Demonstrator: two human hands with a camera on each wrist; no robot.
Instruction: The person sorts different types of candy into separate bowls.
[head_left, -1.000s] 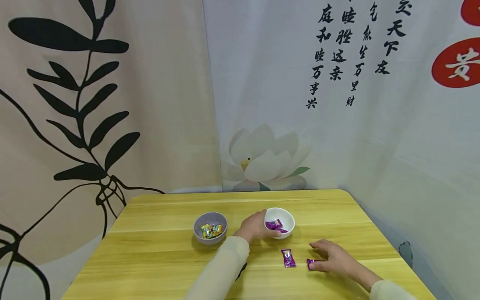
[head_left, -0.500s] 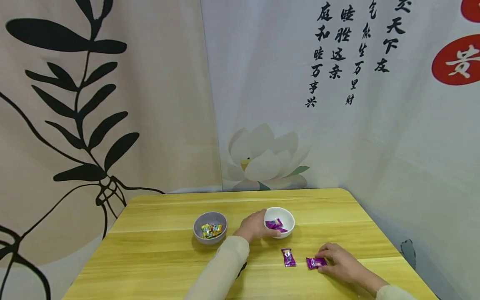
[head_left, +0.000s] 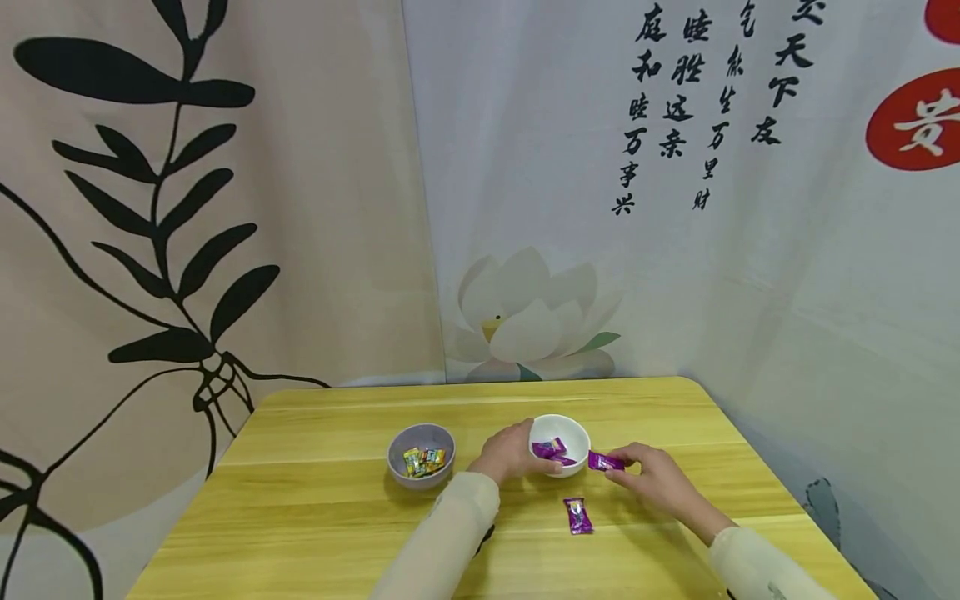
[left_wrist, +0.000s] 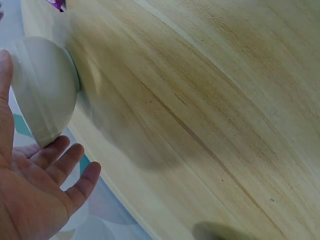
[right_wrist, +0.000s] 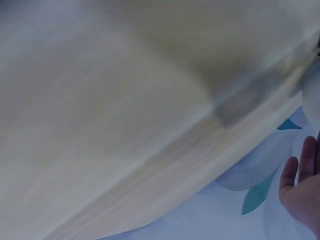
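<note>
My left hand [head_left: 510, 452] holds the side of a white bowl [head_left: 573, 427], thumb on the near side. The left wrist view shows its thumb and fingertips on the bowl [left_wrist: 47, 90]. Purple-wrapped candies [head_left: 550, 448] lie inside that bowl. Just right of its rim, my right hand [head_left: 660, 479] pinches another purple-wrapped candy [head_left: 602, 462] between thumb and fingers. One more purple candy [head_left: 577, 516] lies on the table in front of the bowl. Only part of my right hand [right_wrist: 302, 195] appears in the right wrist view, which is blurred; the candy is not visible there.
Left of the white bowl stands a grey bowl [head_left: 395, 462] with yellow-wrapped candies [head_left: 423, 461] in it. Both bowls are on a wooden table [head_left: 315, 467] with rounded far corners. A printed curtain [head_left: 345, 208] hangs behind the table.
My right hand has picked up the right-hand purple candy from the table and carried it up and left to the white bowl's rim. The left hand has stayed on the bowl.
</note>
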